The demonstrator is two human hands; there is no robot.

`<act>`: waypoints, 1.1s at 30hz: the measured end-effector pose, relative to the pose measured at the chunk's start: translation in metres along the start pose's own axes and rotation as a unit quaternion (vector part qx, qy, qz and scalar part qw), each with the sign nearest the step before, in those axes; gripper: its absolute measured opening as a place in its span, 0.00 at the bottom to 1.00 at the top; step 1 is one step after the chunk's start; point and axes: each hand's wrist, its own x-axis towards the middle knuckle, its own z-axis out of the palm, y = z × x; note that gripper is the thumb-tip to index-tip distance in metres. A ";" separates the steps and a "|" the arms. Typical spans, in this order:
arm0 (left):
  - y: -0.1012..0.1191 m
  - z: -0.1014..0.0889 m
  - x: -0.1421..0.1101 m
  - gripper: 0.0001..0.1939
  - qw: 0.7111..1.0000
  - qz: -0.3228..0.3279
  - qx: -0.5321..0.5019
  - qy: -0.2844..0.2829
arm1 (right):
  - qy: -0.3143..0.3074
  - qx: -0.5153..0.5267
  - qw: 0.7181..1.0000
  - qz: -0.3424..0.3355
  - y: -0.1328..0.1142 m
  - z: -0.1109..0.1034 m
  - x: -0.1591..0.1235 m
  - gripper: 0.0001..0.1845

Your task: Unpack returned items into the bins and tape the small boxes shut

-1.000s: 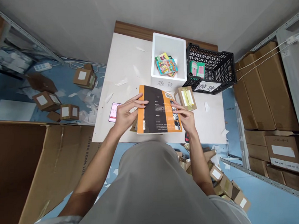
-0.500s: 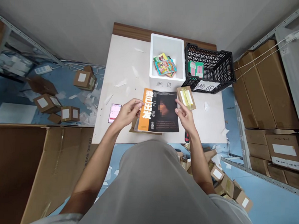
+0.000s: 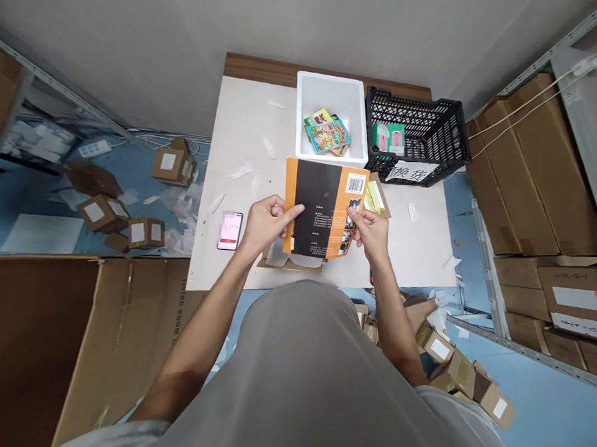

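Note:
A thin paperback book [image 3: 316,208], black with orange bands, is held up over the table's near side, its back cover with a barcode turned toward me. My left hand [image 3: 269,223] pinches its left edge, thumb on the cover. On the right edge, my right hand [image 3: 371,232] grips it the same way. Beneath the book lies an opened cardboard box [image 3: 296,263], mostly hidden. A flattened piece of cardboard with yellow tape [image 3: 374,197] shows behind the right hand. A phone [image 3: 229,230] with a lit screen lies left of my left hand.
At the back of the white table [image 3: 243,127] stand a white bin [image 3: 304,117] with several colourful booklets and a black crate [image 3: 433,137] with green-and-pink boxes. Cardboard boxes [image 3: 451,371] litter the floor; a large carton [image 3: 138,322] stands at left, loaded shelves [image 3: 504,301] at right.
The book has been turned over from its front cover to its back cover and raised slightly. My right hand has closed on its edge.

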 end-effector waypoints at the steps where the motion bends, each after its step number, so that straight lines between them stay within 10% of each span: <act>1: 0.002 0.003 -0.001 0.33 1.000 0.001 0.009 0.006 | 0.010 -0.006 1.000 0.005 -0.001 0.000 0.001 0.36; 15: -0.020 0.017 -0.004 0.43 0.999 -0.023 -0.012 -0.035 | 0.008 0.022 1.000 0.003 0.031 -0.025 -0.025 0.41; 21: 0.008 0.039 0.046 0.28 0.991 0.119 0.041 -0.039 | 0.003 -0.032 0.993 -0.115 0.012 -0.023 0.045 0.35; 28: 0.100 0.017 0.128 0.39 0.938 0.316 -0.019 0.139 | -0.004 -0.020 0.988 -0.153 -0.054 -0.019 0.172 0.57; 33: 0.076 -0.024 0.093 0.38 0.950 0.204 -0.041 0.235 | -0.050 -0.092 0.988 -0.114 -0.001 -0.028 0.140 0.60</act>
